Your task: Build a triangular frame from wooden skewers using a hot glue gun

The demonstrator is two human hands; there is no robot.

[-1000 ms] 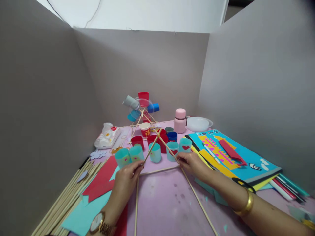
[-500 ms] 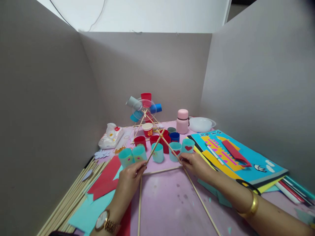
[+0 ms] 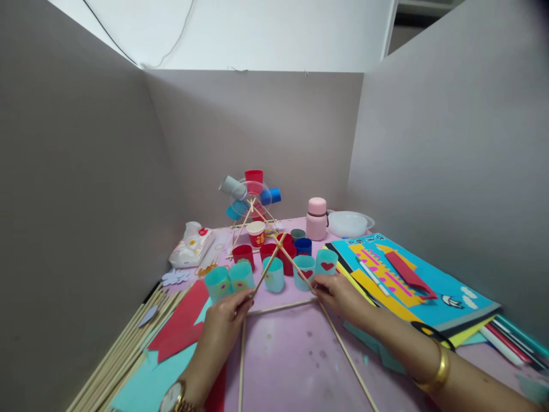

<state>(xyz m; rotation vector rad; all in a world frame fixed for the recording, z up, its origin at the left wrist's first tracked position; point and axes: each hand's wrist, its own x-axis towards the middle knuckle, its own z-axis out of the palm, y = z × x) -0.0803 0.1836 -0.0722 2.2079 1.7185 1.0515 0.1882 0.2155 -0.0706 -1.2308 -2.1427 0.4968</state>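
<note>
A frame of thin wooden sticks (image 3: 281, 308) stands over the pink table, two of its sticks crossing at the top. My left hand (image 3: 229, 315) pinches the left slanting stick low down. On the right slanting stick, my right hand (image 3: 337, 292) has its fingers closed near the corner with the crossbar. Just beyond the frame are light-blue paper cups, among them one with a red heart (image 3: 304, 273) and a plain-looking one (image 3: 273, 276). Two more light-blue cups (image 3: 229, 281) with pink dots stand beside my left hand.
A finished-looking wheel with cups (image 3: 253, 194) rises on sticks at the back. A pink flask (image 3: 317, 220) and white bowls (image 3: 348, 224) stand behind. Bundled sticks (image 3: 128, 343) and red paper (image 3: 178, 326) lie left; a blue craft sheet (image 3: 412, 280) and scissors (image 3: 433, 335) lie right.
The view has tilted up slightly, so the tabletop sits lower in the picture. Both hands keep their hold on the stick frame, which looks otherwise unchanged.
</note>
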